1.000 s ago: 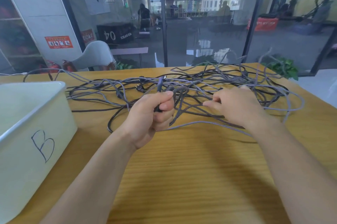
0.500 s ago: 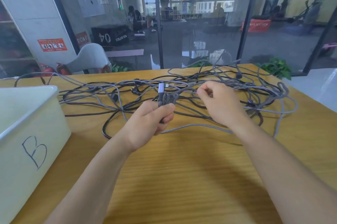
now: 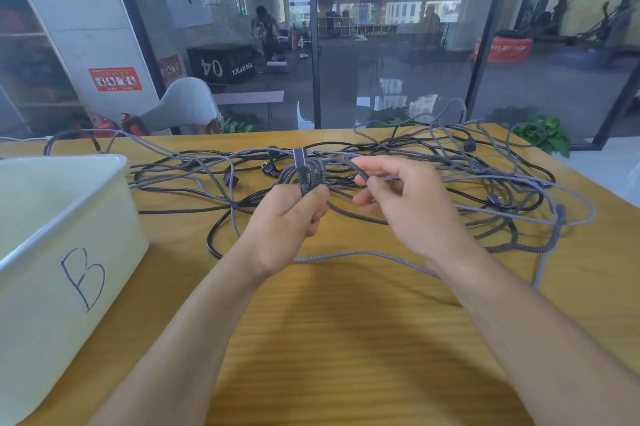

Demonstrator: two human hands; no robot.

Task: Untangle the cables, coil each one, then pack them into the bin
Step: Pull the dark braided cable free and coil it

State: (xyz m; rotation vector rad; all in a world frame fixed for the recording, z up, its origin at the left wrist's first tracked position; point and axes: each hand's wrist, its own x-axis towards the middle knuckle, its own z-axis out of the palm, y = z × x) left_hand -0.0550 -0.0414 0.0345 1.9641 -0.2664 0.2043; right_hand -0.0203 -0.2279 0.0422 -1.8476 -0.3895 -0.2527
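A tangle of grey braided and black cables (image 3: 467,183) spreads over the far half of the wooden table (image 3: 346,339). My left hand (image 3: 287,217) grips a small coil of braided cable (image 3: 308,172) with a grey plug standing up from it. My right hand (image 3: 412,203) pinches the strand that leads off the coil, just right of it, fingers curled. The white bin (image 3: 52,252), marked B, stands at the left with nothing visible inside.
A glass wall runs behind the table's far edge. A grey chair (image 3: 183,106) sits beyond the far left corner. Green plants (image 3: 543,134) stand past the far right corner. One cable end trails off the table's far left.
Both hands lifted off the pile. My right hand moved left to the coil and took its strand, and more loops gathered in my left hand.
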